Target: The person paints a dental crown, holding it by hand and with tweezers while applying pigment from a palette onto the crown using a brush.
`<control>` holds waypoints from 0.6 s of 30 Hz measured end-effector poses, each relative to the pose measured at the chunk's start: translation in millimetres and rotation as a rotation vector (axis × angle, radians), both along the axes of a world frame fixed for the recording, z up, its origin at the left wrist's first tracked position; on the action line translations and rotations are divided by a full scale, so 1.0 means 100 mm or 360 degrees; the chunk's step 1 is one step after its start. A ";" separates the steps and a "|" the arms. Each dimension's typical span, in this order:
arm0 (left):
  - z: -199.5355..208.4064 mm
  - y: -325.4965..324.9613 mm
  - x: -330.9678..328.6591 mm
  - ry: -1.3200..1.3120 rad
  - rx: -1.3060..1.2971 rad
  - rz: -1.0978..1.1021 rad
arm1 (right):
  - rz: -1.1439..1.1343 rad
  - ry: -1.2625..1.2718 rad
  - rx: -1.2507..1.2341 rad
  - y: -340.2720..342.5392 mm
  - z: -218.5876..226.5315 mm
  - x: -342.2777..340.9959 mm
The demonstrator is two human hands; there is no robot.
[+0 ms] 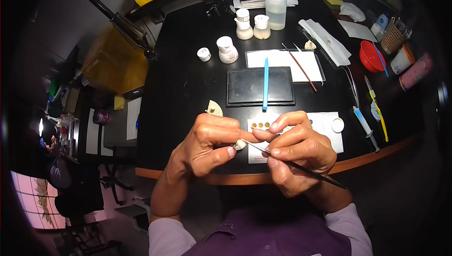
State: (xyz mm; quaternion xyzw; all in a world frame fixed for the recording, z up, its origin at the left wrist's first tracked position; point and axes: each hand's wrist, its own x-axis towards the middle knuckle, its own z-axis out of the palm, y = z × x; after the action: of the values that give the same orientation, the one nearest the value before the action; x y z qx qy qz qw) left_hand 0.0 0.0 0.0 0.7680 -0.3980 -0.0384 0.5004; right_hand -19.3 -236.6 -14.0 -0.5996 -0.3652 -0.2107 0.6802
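My left hand [207,145] pinches a small off-white dental crown [240,144] between thumb and fingers, above the table's front edge. My right hand [303,154] grips a thin, dark-handled brush [308,170] like a pen. The fine tip of the brush reaches to the crown; whether it touches cannot be made out. Beneath the hands lies a white card [257,157] with a row of small amber and brown spots, partly hidden by my fingers. A round white lid or dish [337,125] sits at its right. Just beyond my left hand is a beige perforated piece [214,108].
A black closed case [235,88] with a blue stick [266,84] on it lies ahead. White jars [227,49] and a clear bottle [276,8] stand behind. To the right are a red bowl [372,56], a syringe [365,126] and a yellow-handled knife [382,119].
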 end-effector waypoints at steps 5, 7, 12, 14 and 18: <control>0.03 0.00 0.02 -0.0038 -0.0020 0.0001 | 0.0074 -0.0010 -0.0049 -0.03 -0.03 -0.02; 0.03 0.00 0.02 -0.0046 -0.0020 -0.0001 | 0.0080 -0.0025 -0.0044 -0.03 -0.02 -0.01; 0.03 -0.01 0.02 -0.0055 -0.0035 0.0000 | 0.0086 -0.0058 -0.0034 -0.04 -0.01 0.00; -0.01 -0.02 0.00 -0.0033 -0.0053 0.0040 | 0.0111 -0.0027 0.0003 -0.04 -0.02 -0.01; -0.02 -0.03 -0.01 0.0007 -0.0071 0.0071 | 0.0077 -0.0021 -0.0019 -0.02 -0.04 -0.01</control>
State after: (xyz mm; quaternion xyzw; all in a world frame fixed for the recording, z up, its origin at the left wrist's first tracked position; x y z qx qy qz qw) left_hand -1.4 -2.9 -1.8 0.7652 -0.3805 -0.0199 0.5190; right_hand -20.5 -239.1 -17.6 -0.5933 -0.3851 -0.1960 0.6792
